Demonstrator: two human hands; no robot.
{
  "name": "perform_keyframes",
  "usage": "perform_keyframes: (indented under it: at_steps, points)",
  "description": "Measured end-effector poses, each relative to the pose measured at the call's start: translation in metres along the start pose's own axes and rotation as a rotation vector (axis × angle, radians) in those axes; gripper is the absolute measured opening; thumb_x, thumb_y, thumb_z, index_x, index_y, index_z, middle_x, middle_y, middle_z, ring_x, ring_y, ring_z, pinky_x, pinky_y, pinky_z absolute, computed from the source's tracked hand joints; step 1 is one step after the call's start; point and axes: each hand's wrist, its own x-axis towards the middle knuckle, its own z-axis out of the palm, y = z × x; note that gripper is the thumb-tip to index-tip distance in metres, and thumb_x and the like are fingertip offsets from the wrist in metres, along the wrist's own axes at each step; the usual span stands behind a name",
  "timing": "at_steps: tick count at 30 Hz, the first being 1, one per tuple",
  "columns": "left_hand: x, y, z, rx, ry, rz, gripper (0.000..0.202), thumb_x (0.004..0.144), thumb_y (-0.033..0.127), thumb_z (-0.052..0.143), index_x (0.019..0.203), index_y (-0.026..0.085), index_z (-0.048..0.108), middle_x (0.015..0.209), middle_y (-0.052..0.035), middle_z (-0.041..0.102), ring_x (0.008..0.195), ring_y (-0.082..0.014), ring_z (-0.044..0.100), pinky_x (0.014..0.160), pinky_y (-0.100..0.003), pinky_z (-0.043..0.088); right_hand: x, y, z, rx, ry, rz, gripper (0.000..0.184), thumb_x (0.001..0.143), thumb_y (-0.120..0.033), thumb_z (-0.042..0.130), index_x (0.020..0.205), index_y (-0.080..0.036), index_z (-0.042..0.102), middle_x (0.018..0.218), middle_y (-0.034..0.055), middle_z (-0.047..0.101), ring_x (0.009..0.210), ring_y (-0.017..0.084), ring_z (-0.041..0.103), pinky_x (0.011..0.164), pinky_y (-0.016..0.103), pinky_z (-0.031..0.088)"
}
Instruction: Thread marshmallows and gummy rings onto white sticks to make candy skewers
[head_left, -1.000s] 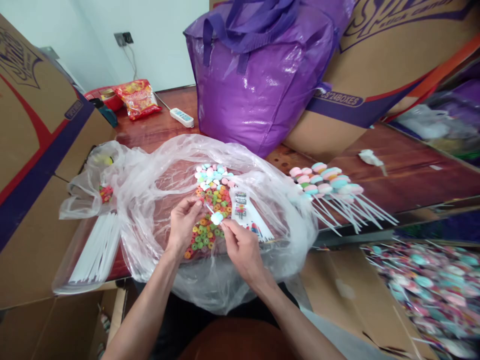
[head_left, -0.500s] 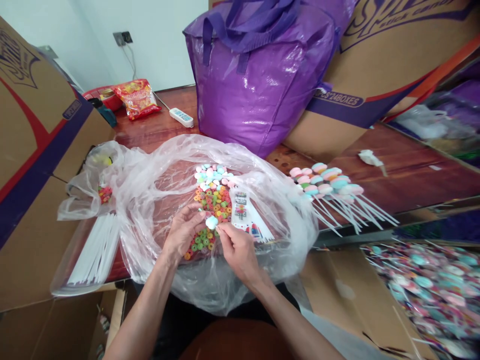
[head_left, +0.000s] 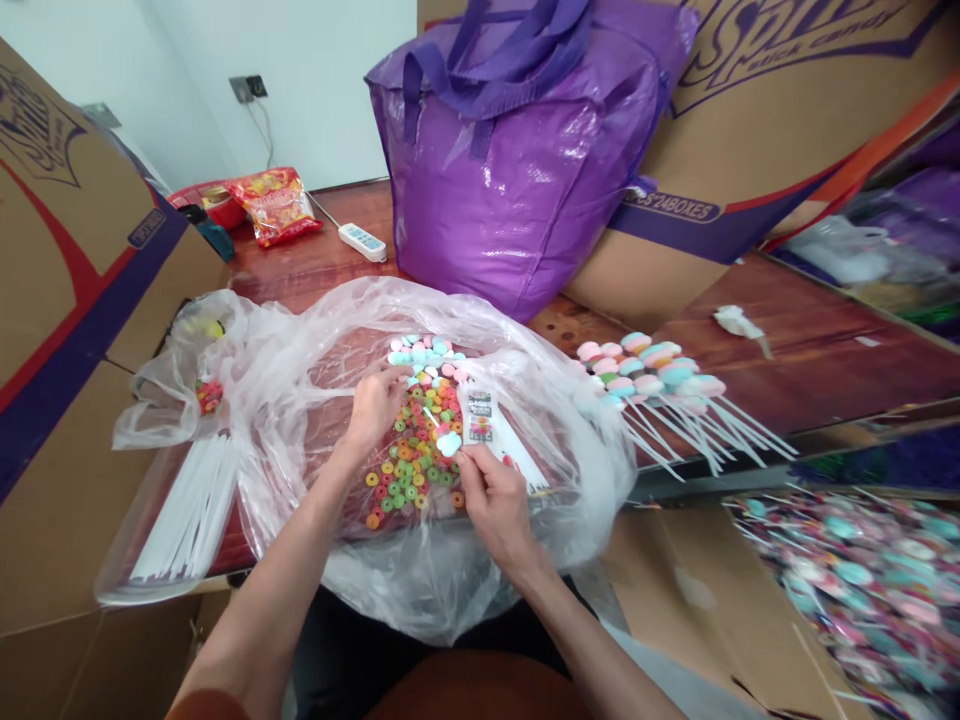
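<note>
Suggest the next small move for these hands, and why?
Perhaps the left hand should pinch one of the small, rounded pastel candies: it is right beside them, while the right hand holds a thin white stick whose upper tip looks bare.

Matt candy rings (head_left: pixel 417 448), glossy crinkled plastic sheeting (head_left: pixel 435 585)

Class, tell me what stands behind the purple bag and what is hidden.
Behind the purple bag, a cardboard box marked "stick candy" and pale wall show. The bag hides part of the box and whatever is directly behind.
</note>
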Motion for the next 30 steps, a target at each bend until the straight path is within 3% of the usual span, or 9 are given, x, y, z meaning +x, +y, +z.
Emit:
perform_keyframes:
  at_steps: [6, 10, 13, 15, 18, 20, 23, 26, 30]
  points:
    - [0.024, -0.013, 0.005, 0.209, -0.109, 0.058, 0.027, 0.068, 0.01, 0.068, 0.09, 0.022, 0.078, 0.092, -0.0066, 0.072, 0.08, -0.0201, 0.063, 0.081, -0.03, 0.049, -0.004, 0.005, 0.006, 0.014, -0.019, 0.029, 0.024, 0.099, -0.026, 0.046, 0.081, -0.019, 0.062, 0.066, -0.0022, 0.06, 0.056, 0.012, 0.052, 0.058, 0.022, 0.039]
    - [0.024, -0.007, -0.001, 0.057, -0.063, -0.041, 0.017, 0.07, 0.015, 0.064, 0.083, 0.018, 0.076, 0.077, -0.0032, 0.072, 0.069, -0.0163, 0.06, 0.071, -0.027, 0.047, -0.004, 0.007, 0.006, 0.016, -0.039, 0.039, 0.024, 0.099, -0.026, 0.047, 0.082, -0.019, 0.062, 0.067, -0.0019, 0.061, 0.057, 0.012, 0.053, 0.059, 0.022, 0.039]
    - [0.01, -0.001, -0.02, -0.195, -0.082, -0.13, 0.014, 0.071, 0.025, 0.066, 0.08, 0.016, 0.072, 0.07, -0.0005, 0.068, 0.062, -0.0132, 0.057, 0.063, -0.023, 0.045, -0.004, 0.008, 0.006, 0.014, -0.045, 0.037, 0.023, 0.099, -0.026, 0.048, 0.083, -0.019, 0.063, 0.068, -0.0014, 0.062, 0.058, 0.012, 0.054, 0.06, 0.022, 0.04]
    - [-0.005, 0.0, -0.037, -0.329, -0.166, -0.228, 0.015, 0.07, 0.03, 0.069, 0.077, 0.016, 0.068, 0.064, 0.0008, 0.064, 0.057, -0.0118, 0.055, 0.056, -0.022, 0.043, -0.005, 0.009, 0.006, 0.014, -0.046, 0.033, 0.023, 0.099, -0.026, 0.047, 0.083, -0.02, 0.063, 0.069, -0.0013, 0.063, 0.059, 0.012, 0.055, 0.061, 0.022, 0.04]
    - [-0.029, -0.005, -0.057, -0.374, -0.294, -0.377, 0.02, 0.067, 0.034, 0.074, 0.073, 0.017, 0.066, 0.06, 0.0008, 0.063, 0.052, -0.0108, 0.052, 0.049, -0.02, 0.04, -0.006, 0.011, 0.008, 0.016, -0.046, 0.022, 0.023, 0.099, -0.026, 0.047, 0.084, -0.02, 0.063, 0.07, -0.0008, 0.064, 0.061, 0.013, 0.057, 0.062, 0.023, 0.041]
    - [-0.041, -0.013, -0.063, -0.336, -0.307, -0.407, 0.02, 0.065, 0.034, 0.074, 0.071, 0.017, 0.065, 0.06, 0.0013, 0.062, 0.051, -0.0102, 0.051, 0.047, -0.02, 0.039, -0.006, 0.011, 0.009, 0.011, -0.049, 0.015, 0.023, 0.099, -0.026, 0.047, 0.084, -0.02, 0.063, 0.071, -0.0003, 0.065, 0.062, 0.013, 0.059, 0.063, 0.023, 0.042]
    - [-0.051, -0.022, -0.063, -0.283, -0.232, -0.384, 0.018, 0.065, 0.033, 0.072, 0.072, 0.018, 0.065, 0.06, 0.0024, 0.061, 0.05, -0.0099, 0.05, 0.047, -0.02, 0.039, -0.007, 0.011, 0.01, 0.006, -0.051, 0.0, 0.023, 0.099, -0.025, 0.046, 0.085, -0.02, 0.063, 0.074, 0.0006, 0.067, 0.064, 0.014, 0.061, 0.064, 0.023, 0.043]
    - [-0.054, -0.025, -0.061, -0.223, -0.071, -0.319, 0.013, 0.067, 0.029, 0.07, 0.071, 0.018, 0.063, 0.061, 0.0022, 0.061, 0.054, -0.0113, 0.053, 0.051, -0.021, 0.041, -0.007, 0.011, 0.01, -0.009, -0.056, -0.002, 0.023, 0.099, -0.025, 0.046, 0.085, -0.02, 0.064, 0.074, 0.0008, 0.068, 0.064, 0.014, 0.062, 0.064, 0.023, 0.043]
    - [-0.061, -0.021, -0.057, -0.024, 0.08, -0.119, 0.007, 0.076, 0.025, 0.065, 0.081, 0.02, 0.063, 0.077, -0.0009, 0.068, 0.068, -0.015, 0.062, 0.068, -0.026, 0.05, -0.007, 0.011, 0.01, -0.015, -0.064, -0.003, 0.024, 0.099, -0.027, 0.046, 0.084, -0.02, 0.064, 0.072, 0.0005, 0.067, 0.063, 0.014, 0.06, 0.063, 0.024, 0.044]
